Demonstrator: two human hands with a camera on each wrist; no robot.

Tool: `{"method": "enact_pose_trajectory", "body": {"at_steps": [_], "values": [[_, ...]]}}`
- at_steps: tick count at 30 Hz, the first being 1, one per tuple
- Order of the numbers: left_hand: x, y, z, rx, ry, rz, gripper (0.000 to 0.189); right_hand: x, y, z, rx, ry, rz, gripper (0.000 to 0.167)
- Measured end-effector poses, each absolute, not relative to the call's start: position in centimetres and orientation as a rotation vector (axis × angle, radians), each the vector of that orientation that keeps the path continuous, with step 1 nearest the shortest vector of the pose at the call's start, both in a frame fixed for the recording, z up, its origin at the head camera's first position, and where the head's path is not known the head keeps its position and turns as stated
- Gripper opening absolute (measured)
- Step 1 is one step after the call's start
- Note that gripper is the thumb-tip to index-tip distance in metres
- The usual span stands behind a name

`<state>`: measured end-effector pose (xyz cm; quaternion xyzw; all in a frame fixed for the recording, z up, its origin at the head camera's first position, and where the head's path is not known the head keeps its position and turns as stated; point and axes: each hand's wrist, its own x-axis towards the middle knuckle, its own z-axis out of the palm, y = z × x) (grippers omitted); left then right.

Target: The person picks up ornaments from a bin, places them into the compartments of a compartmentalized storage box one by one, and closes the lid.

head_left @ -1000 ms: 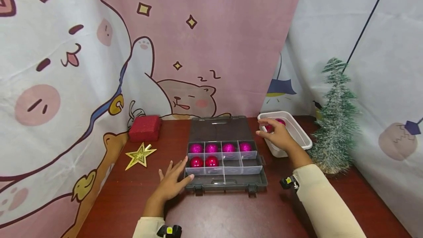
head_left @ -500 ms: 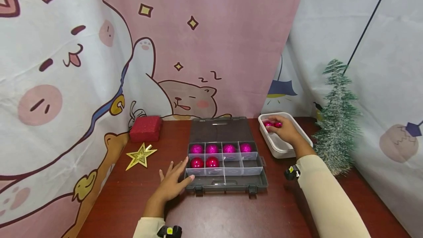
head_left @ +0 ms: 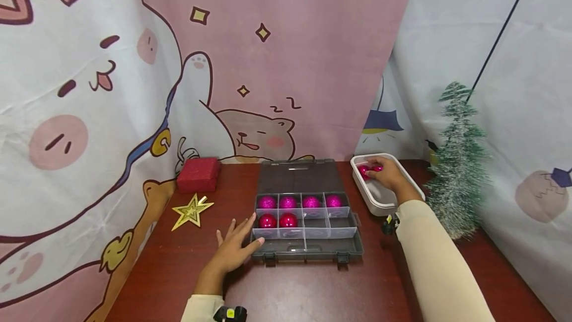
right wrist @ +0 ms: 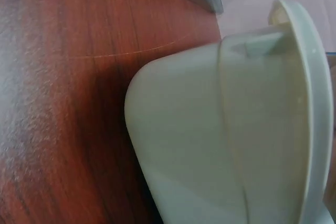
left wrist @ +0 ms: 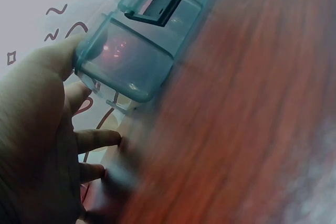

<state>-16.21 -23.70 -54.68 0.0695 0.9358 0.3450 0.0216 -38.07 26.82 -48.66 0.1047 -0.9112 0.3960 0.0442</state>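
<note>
Lying in the white tub, right of the divided case, two shiny balls show at the grip of the right hand, the nearer one, on its side toward the case. Being round, they have no long axis. Whether that grip pinches either, I cannot tell. The left hand is spread against the case's left edge. Inside the case: four glittery magenta balls, two smooth red balls.
</note>
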Motion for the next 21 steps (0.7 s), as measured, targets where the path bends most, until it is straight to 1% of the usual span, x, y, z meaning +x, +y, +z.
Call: {"method": "enact_pose_trajectory", "body": {"at_steps": [11,21], "values": [[-16.0,-23.7,-54.7,0.229,2.896,1.092,0.083,-39.6,27.2,-48.7,0.258,-2.857,1.211,0.051],[-16.3,-23.9,-54.9,0.231,2.906,1.065,0.083,-39.5,26.7,-49.1,0.282,-2.852,1.355,0.051]]}}
